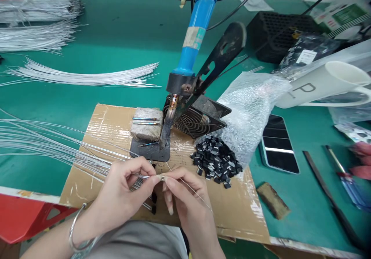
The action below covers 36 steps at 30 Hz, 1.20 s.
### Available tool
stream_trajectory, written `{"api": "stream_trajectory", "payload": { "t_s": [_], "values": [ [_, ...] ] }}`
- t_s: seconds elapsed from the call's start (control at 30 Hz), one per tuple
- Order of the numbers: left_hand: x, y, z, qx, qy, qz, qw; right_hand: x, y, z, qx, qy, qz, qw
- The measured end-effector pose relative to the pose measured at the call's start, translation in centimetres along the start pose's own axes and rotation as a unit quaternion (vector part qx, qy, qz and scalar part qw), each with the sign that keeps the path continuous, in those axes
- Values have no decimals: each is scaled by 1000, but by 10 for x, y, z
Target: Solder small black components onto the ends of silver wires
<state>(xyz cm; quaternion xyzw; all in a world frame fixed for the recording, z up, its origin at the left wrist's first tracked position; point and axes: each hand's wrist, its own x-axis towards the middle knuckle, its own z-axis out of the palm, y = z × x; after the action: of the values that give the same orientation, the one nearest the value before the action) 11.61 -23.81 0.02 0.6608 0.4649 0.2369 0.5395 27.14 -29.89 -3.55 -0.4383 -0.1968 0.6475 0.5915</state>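
Grey clothing (130, 237) of the person occupies the near edge, flanked by both forearms; a silver bracelet (70, 234) encircles the left wrist. Left hand (127, 191): it enters from the near left, back of the hand toward the viewer, fingers curled, thumb and forefinger drawn into a narrow pinch. Right hand (188, 193): it rises from the near right with the wrist bent inward, thumb laid along the forefinger in a similar pinch, other fingers partly folded below, one fingertip pointing toward the near edge. The two pinches meet, thumb tips touching or nearly so, on a thin wire (199, 197), part of which slants across the right hand toward the near right; the exact detail between the fingertips is too small to tell.

Both hands are above the near part of a cardboard sheet (232, 216). Loose wires (92, 160) fan in from the left and pass behind the left hand, with dark end pieces (153, 208) showing between the hands. Right of the right hand and slightly farther lies a heap of small black pieces (217, 158). Beyond the hands, a blue-handled soldering iron (198, 23) slants, tip downward, beside a small fan (199, 123).
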Motion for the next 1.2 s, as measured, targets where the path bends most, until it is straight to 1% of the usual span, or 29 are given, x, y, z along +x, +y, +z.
{"api": "stream_trajectory", "payload": {
  "t_s": [0.1, 0.2, 0.4, 0.63, 0.73, 0.9, 1.03, 1.2],
  "values": [
    [0, 0, -1, -3, -5, 1, 1000, 1, -3, 0, 6, -7, 18, 1000],
    [1, 1, 0, -10, 3, 3, 1000, 2, -4, 0, 10, -6, 22, 1000],
    [-1, -2, 6, -9, 50, 20, 998, 2, -1, 3, 42, -13, 23, 999],
    [-1, -6, 16, 36, 115, 63, 991, 3, 4, 5, 59, 20, 3, 998],
    [0, -7, 19, 49, 130, 74, 988, 4, 6, 7, 59, 30, -10, 998],
    [1, -8, 22, 2, 126, 43, 991, 4, 7, 10, 59, 39, -26, 997],
    [4, -3, 20, -34, 131, 36, 990, 4, 6, 7, 47, 18, -24, 998],
    [5, 0, 17, -52, 137, 25, 989, 3, 6, 2, 39, 7, -46, 998]
  ]
}}
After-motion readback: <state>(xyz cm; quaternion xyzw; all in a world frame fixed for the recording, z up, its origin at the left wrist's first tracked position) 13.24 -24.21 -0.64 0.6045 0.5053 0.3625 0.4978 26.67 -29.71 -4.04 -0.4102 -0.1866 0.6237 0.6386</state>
